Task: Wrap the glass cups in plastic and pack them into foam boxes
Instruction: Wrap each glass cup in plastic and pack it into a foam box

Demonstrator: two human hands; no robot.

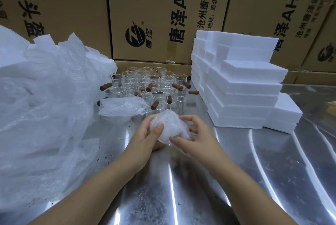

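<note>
wrapped cup (168,131) gripped between curled fingers (158,128) of left hand (143,138) and right hand (200,140): probably light, fragile, slippery; hold sides.

Bundle (168,130), centre: contents hidden under its wrapping.
Glass cups (151,82): front row partly masked by loose wrap sheet (121,109).
Cardboard cartons (145,15): cropped at top edge.
Plastic heap (45,88): cropped at left edge.

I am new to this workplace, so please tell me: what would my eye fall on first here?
At the centre, the left hand and the right hand grip a bubble-wrapped bundle over the steel table. Behind them stands a cluster of glass cups with brown handles, and stacked foam boxes rise on the right.
</note>
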